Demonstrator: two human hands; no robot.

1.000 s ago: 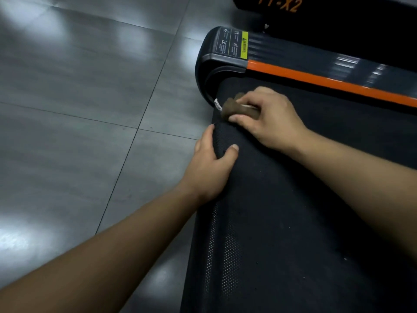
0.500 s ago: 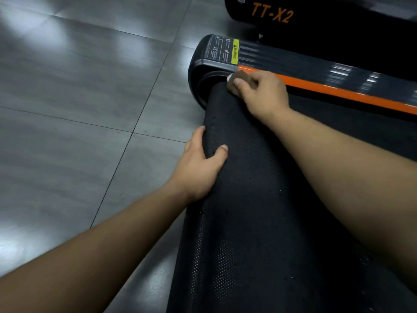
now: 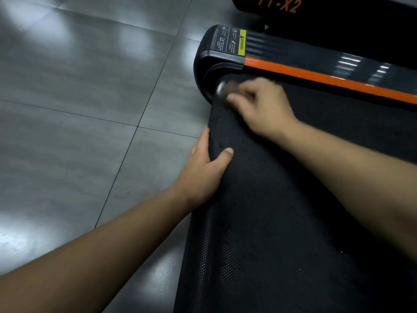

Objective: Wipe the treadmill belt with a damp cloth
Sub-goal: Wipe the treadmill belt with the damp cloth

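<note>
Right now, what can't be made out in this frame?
Head view only:
cloth: motion-blurred, mostly covered by the right hand; dampness unknowable.
left hand fingertips: hidden under the treadmill belt edge it grips.
warning label: print too small.
orange lettering: cut by top edge.

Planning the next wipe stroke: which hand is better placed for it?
The right hand, likely: it holds the cloth on the treadmill belt; the left hand grips the belt edge.

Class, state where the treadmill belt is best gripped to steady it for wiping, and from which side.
Grip the treadmill belt at its rounded end edge, coming from the floor side: that curve lets the thumb lie on top and fingers hug the side, as the left hand shows.
</note>
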